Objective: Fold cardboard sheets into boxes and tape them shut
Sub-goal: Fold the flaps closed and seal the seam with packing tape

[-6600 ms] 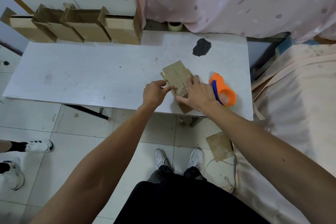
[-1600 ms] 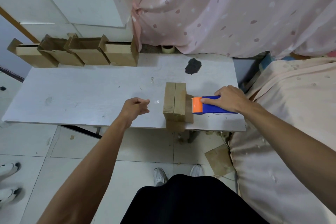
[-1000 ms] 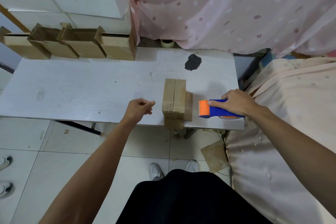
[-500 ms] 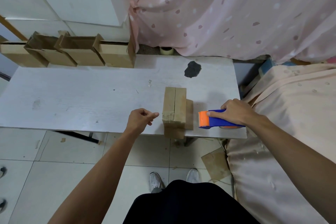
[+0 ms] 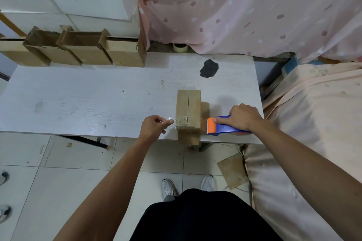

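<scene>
Now, left hand (image 5: 154,127) pinching tape (image 5: 169,119) by box (image 5: 188,111), right hand (image 5: 242,116) gripping dispenser (image 5: 225,128)

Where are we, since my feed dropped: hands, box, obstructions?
Left hand pinches clear tape at box. Right hand grips dispenser beside it. Flaps closed. Nothing blocking.

Your box (image 5: 188,111) stands on the desk (image 5: 78,100) at its near edge. Left of the box, your left hand (image 5: 154,126) pinches a tape strip (image 5: 181,121) stuck on the box's top. Right of the box, your right hand (image 5: 242,116) grips the tape dispenser (image 5: 221,128). Behind the box, leftward, stand 4 open boxes (image 5: 88,55).
</scene>
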